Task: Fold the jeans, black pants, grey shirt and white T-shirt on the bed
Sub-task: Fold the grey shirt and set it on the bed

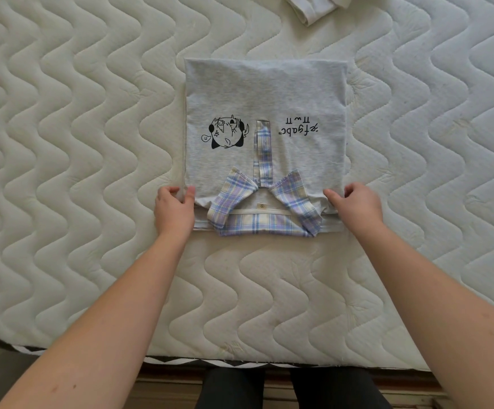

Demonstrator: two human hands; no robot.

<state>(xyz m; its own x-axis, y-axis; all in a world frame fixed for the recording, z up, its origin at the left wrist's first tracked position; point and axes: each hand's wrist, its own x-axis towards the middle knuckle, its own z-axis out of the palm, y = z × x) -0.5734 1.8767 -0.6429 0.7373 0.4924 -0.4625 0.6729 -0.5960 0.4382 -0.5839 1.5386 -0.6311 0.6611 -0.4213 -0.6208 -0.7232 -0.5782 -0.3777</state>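
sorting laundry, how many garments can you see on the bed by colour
grey shirt with plaid collar: 1
white garment at the far edge, partly out of view: 1
total: 2

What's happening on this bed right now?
A person is folding a grey shirt with a plaid collar on a bare quilted mattress. It already lies as a neat rectangle, collar nearest them. The left hand and right hand each pinch a near corner. A white garment lies at the far edge.
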